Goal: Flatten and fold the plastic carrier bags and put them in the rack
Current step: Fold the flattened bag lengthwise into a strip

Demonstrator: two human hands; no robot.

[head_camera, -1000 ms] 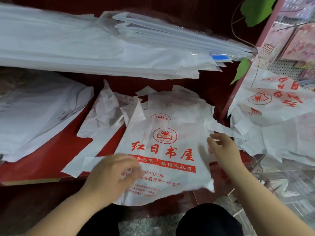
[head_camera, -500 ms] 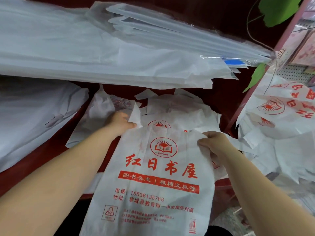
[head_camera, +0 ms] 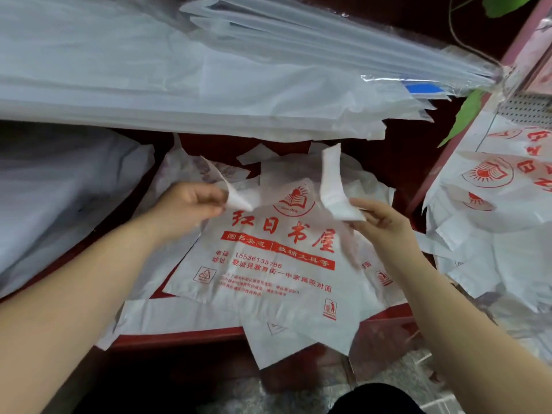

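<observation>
Since half a second ago, the thin white plastic carrier bag with red print [head_camera: 277, 255] has come up from hanging and now lies on the pile of similar white bags [head_camera: 191, 312], ready for flattening. The left hand [head_camera: 188, 204] and the right hand [head_camera: 385, 222] each pinch one handle narrowly.

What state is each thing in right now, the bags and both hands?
Top bag: print side up, spread out, handles lifted.
Left hand: pinches the left handle.
Right hand: pinches the right handle.
Bags underneath: loose, overhanging the shelf.
Bags at right: rumpled heap.
</observation>
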